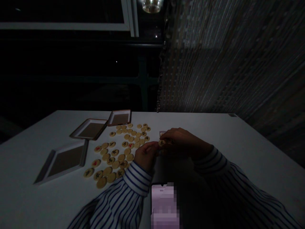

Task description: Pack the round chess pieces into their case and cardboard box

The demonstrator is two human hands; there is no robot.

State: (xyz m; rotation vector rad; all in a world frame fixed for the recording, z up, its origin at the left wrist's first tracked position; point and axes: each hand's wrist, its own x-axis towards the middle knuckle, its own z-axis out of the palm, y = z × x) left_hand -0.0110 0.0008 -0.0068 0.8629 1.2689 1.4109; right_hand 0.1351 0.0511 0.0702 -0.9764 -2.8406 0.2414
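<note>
My left hand (146,156) and my right hand (179,141) meet over the table, fingers pinched together around a round wooden Chinese chess piece (162,143) with a dark character on it. The left fingertips reach its left edge, while the right fingers come over it from above and behind. Just past the right fingers, a small pale object (162,132) is mostly hidden. To the left of my hands spread several loose Chinese chess pieces (121,157), some plain side up, others showing black or red characters.
On the left of the white table (190,121) lie a grey-white open box part (68,159) and two shallow trays, one nearer (90,129) and one farther (119,117). A lit phone (163,203) is at the near edge. A string curtain (214,63) hangs behind. The room is dim.
</note>
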